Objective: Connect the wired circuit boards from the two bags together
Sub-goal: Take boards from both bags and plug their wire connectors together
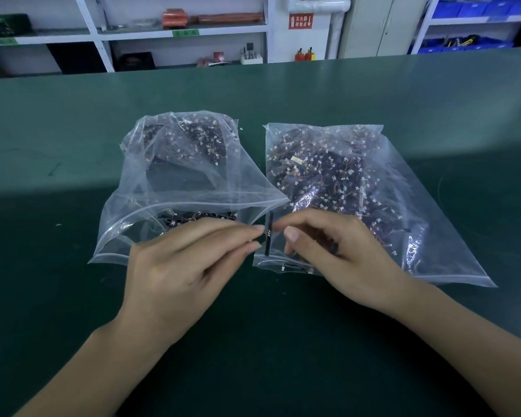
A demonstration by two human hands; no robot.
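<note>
- The left hand [175, 266] pinches a thin black circuit board [268, 233] in its fingertip grip.
- The right hand [334, 251] curls beside it; its grip is unclear.
- Two clear bags [403, 206] lie on the green table [73, 130].

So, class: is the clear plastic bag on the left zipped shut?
No, the left clear plastic bag gapes open at its mouth nearest the hands.

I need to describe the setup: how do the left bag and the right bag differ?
The left bag is puffed up with its mouth gaping open toward the person; the right bag lies flatter. The left bag looks partly filled, while the right bag's contents spread across most of it. Both are clear plastic, hold dark boards with wires, and sit on the green table.
</note>
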